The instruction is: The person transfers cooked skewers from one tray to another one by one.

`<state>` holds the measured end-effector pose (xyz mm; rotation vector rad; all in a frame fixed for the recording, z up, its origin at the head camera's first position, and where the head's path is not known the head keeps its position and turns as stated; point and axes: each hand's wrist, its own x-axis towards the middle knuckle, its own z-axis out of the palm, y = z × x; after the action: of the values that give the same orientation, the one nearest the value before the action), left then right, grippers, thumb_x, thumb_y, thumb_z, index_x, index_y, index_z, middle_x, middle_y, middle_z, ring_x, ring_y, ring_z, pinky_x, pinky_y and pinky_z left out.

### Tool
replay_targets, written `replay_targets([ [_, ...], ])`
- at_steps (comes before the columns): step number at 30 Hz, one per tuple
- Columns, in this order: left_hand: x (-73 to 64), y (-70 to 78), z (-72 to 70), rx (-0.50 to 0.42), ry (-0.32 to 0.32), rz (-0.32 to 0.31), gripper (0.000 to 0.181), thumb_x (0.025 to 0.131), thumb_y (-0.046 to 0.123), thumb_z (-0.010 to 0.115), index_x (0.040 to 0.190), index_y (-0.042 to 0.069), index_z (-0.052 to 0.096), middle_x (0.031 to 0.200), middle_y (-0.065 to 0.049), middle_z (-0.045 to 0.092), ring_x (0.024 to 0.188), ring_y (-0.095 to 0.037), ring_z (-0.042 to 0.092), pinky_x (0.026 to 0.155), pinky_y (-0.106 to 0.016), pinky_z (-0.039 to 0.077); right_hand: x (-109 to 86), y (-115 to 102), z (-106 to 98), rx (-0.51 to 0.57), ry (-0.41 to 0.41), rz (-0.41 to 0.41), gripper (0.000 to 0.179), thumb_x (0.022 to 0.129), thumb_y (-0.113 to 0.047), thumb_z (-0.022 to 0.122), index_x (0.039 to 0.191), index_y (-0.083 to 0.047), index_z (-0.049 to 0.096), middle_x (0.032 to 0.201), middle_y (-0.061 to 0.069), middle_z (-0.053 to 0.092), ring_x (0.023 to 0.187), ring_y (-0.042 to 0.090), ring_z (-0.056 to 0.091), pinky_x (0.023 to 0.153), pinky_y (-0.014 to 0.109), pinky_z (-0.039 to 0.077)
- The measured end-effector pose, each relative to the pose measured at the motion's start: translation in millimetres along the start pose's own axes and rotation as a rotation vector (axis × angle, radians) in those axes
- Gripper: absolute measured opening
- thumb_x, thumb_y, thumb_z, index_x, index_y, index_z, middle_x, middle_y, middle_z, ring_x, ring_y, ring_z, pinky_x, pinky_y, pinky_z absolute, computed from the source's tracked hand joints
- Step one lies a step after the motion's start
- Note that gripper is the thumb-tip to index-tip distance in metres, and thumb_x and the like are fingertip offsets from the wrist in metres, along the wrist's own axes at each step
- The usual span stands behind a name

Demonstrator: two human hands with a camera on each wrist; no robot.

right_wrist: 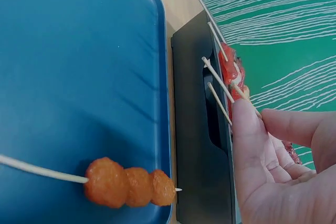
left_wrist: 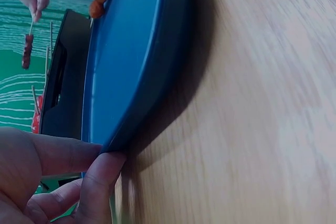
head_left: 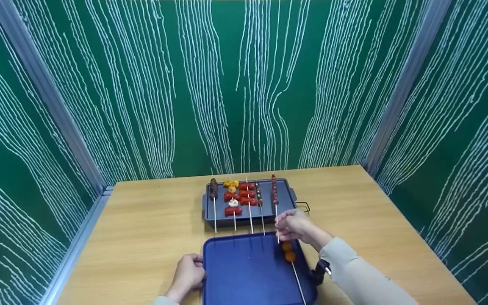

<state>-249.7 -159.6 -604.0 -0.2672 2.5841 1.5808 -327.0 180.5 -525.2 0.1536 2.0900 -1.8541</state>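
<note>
My right hand (head_left: pixel 297 226) pinches the bare stick of a skewer of small dark red pieces (head_left: pixel 274 190) between thumb and fingers. The food end of that skewer points away, over the right part of the dark grill pan (head_left: pixel 285 199). My left hand (head_left: pixel 189 273) grips the left rim of a blue tray (head_left: pixel 244 271), thumb and fingers pinching its edge (left_wrist: pixel 113 135) in the left wrist view. On the tray's right side lies a skewer of orange balls (right_wrist: pixel 131 183), its stick toward me.
Several skewers lie on the grill pan: a dark brown one (head_left: pixel 214 189), one with red, white and yellow pieces (head_left: pixel 233 203), a red sausage one (head_left: pixel 248 194) and a thin one (head_left: pixel 259 195). A wire handle (head_left: pixel 304 206) juts from the pan's right. A black plug-like part (head_left: pixel 321 271) sits beside the tray.
</note>
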Motion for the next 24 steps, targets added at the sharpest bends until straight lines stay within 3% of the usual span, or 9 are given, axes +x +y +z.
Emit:
replay_targets([
  [12,0.8,-0.6,-1.3,0.039,0.012,0.051,0.041,0.072,-0.017,0.060,0.110,-0.010,0.073,0.092,-0.011,0.065,0.087,-0.022,0.064,0.066,-0.031,0.067,-21.7,17.3,-9.0,-0.107,-0.100,-0.032,0.012,0.087,0.007,0.064,0.096,0.001,0.068,0.077,0.007,0.069,0.058,0.013,0.066,0.055,0.024,0.063],
  [16,0.8,0.6,-1.7,0.038,0.014,0.047,0.042,0.072,-0.017,0.060,0.111,-0.010,0.073,0.094,-0.013,0.066,0.089,-0.023,0.065,0.070,-0.033,0.067,-31.2,25.0,-9.6,-0.113,-0.133,-0.032,0.010,0.088,0.007,0.064,0.094,-0.001,0.067,0.077,0.006,0.069,0.059,0.012,0.067,0.055,0.024,0.063],
  [24,1.0,-0.3,0.3,0.019,0.015,0.025,0.042,0.072,-0.018,0.059,0.111,-0.010,0.072,0.095,-0.013,0.066,0.089,-0.024,0.065,0.065,-0.032,0.068,-48.1,48.8,-5.9,-0.135,-0.176,-0.021,0.011,0.086,0.005,0.066,0.091,-0.004,0.067,0.073,0.004,0.068,0.056,0.011,0.065,0.052,0.022,0.061],
])
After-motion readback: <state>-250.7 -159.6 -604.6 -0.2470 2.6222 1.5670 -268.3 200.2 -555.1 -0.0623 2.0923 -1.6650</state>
